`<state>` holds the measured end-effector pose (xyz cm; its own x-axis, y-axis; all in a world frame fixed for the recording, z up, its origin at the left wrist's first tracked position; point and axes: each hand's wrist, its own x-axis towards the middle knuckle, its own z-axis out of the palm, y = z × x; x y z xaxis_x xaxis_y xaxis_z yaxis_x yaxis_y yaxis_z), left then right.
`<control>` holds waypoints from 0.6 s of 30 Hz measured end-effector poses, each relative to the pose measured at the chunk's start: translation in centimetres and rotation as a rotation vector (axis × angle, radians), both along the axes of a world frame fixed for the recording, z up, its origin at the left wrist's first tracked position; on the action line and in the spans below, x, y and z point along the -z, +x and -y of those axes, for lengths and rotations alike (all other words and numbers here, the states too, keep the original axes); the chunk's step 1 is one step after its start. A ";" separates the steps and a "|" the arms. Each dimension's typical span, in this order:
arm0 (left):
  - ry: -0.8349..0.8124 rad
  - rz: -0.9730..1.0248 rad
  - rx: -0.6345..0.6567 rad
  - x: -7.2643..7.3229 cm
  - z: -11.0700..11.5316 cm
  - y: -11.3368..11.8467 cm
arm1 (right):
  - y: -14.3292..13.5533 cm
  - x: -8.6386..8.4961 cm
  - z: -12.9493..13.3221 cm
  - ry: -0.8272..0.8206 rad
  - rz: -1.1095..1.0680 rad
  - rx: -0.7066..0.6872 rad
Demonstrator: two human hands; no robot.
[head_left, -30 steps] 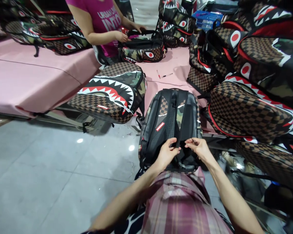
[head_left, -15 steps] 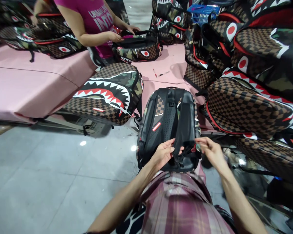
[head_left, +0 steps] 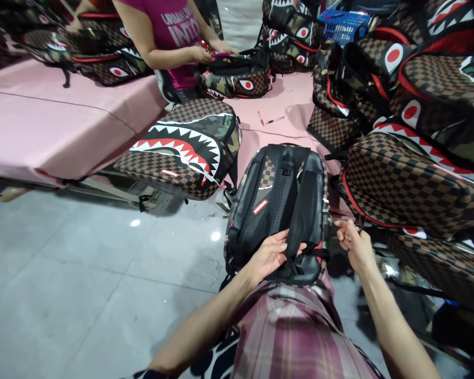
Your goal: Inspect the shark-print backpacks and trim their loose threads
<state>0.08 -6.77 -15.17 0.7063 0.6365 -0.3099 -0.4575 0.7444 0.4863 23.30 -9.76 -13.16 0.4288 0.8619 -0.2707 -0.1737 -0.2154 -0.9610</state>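
Note:
A black-backed backpack lies in front of me with its back panel facing up, its lower end close to my apron. My left hand is closed around the lower part of its black shoulder strap. To the right of the bag's edge, apart from it, my right hand is raised with its fingers curled and pinched together. Something small and dark shows by those fingers; I cannot make out what it is. A short black webbing strap sticks out over the bag's lower right edge.
On the pink-covered table lie a shark-mouth backpack and two pens. Checkered backpacks are piled at the right. Across the table, a person handles an open backpack. A blue basket stands behind.
My right hand has moved right, away from the bag's edge. My left hand keeps its hold on the shoulder strap. The whole view has shifted slightly.

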 end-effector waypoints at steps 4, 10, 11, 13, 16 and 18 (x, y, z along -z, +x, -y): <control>0.359 -0.300 0.057 -2.2 1.1 -0.9 | 1.2 0.2 2.1 -0.058 0.169 -0.093; 1.202 -0.983 -0.017 -5.2 0.6 -4.9 | -0.2 -0.8 1.1 -0.115 0.487 -0.219; 1.235 -1.145 -0.120 -5.0 -0.2 -5.2 | -1.0 -1.0 0.5 -0.115 0.543 -0.226; 1.280 -1.415 -0.227 -4.0 -2.2 -5.4 | -2.8 -1.1 -0.9 -0.145 0.691 -0.259; 1.363 -1.554 -0.133 -2.5 -5.1 -4.7 | -5.0 -0.5 -2.9 -0.203 0.816 -0.285; 1.404 -1.515 -0.110 -2.3 -6.8 -4.3 | -5.6 -0.2 -4.3 -0.138 0.747 -0.225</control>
